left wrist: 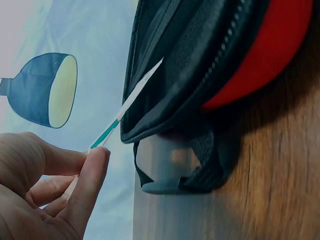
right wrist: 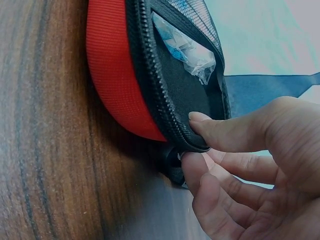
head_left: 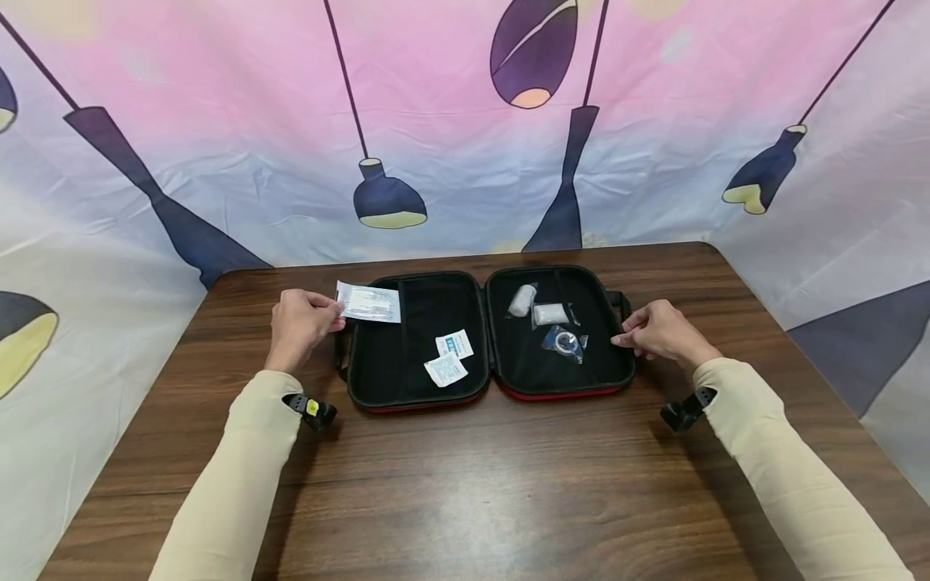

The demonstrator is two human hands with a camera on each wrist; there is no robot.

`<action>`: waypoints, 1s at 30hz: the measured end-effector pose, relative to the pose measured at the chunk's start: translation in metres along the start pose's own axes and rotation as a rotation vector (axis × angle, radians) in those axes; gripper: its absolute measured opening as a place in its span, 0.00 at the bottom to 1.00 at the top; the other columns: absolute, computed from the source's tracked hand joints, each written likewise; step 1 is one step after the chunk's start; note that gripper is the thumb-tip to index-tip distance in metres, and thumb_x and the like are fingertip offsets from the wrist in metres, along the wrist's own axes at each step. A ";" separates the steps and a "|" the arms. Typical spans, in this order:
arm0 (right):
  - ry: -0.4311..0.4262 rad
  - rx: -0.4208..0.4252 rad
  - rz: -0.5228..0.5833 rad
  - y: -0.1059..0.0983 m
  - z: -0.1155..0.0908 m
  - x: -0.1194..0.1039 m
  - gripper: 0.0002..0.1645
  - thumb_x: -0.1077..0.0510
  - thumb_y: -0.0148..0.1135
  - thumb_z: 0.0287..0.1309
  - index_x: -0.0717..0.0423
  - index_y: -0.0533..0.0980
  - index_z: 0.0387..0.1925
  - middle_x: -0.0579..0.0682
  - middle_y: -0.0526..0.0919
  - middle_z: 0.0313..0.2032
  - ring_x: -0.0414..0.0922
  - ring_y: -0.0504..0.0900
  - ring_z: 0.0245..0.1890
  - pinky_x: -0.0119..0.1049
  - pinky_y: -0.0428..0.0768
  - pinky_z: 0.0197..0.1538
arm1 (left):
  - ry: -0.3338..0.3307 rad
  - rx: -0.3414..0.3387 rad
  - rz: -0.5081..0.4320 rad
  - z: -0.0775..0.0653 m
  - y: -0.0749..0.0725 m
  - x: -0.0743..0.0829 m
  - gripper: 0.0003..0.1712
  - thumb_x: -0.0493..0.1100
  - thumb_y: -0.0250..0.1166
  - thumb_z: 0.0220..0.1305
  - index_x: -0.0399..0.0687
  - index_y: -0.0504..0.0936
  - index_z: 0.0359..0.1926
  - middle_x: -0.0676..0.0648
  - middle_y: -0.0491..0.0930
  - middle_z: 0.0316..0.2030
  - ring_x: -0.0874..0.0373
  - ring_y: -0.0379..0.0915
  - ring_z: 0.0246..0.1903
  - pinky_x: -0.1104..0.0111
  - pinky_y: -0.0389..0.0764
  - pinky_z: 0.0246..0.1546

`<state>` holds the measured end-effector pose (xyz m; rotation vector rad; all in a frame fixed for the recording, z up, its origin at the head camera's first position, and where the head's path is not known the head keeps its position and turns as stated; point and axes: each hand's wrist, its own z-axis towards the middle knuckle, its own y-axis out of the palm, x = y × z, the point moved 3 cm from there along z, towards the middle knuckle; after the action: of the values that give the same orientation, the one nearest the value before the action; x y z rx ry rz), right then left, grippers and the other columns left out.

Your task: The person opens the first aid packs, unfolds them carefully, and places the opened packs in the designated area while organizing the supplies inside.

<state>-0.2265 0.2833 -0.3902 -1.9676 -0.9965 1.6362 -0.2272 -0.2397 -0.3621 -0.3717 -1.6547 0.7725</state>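
A red and black zippered case [head_left: 443, 303] lies unfolded on the table, its black inside facing up. My left hand [head_left: 299, 323] pinches a flat white packet [head_left: 369, 303] by its edge, over the case's left half; the left wrist view shows this packet [left wrist: 132, 100] edge-on. At the far right side, my right hand [head_left: 664, 331] pinches the case's zippered rim [right wrist: 192, 140] between thumb and fingers. Two small white packets [head_left: 446, 370] lie in the left half. The right half holds two wrapped white rolls [head_left: 550, 314] and a clear bag with a ring-shaped roll [head_left: 566, 344].
The brown wooden table [head_left: 465, 484] extends in front of the case. Behind it hangs a patterned cloth [head_left: 450, 121]. A black handle loop [left wrist: 175, 187] sticks out from the case's left side, and another handle [head_left: 619, 303] from the right.
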 end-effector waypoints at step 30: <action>0.015 0.003 -0.003 0.000 0.000 -0.001 0.21 0.57 0.69 0.64 0.73 0.79 0.49 0.52 0.82 0.24 0.45 0.79 0.25 0.38 0.82 0.28 | 0.069 -0.076 0.021 0.008 0.053 0.023 0.11 0.38 0.65 0.69 0.32 0.88 0.41 0.35 0.87 0.37 0.57 0.87 0.28 0.66 0.87 0.30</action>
<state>-0.2266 0.2822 -0.3894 -1.9724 -0.9897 1.6187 -0.2488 -0.1889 -0.3810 -0.4649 -1.6213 0.7056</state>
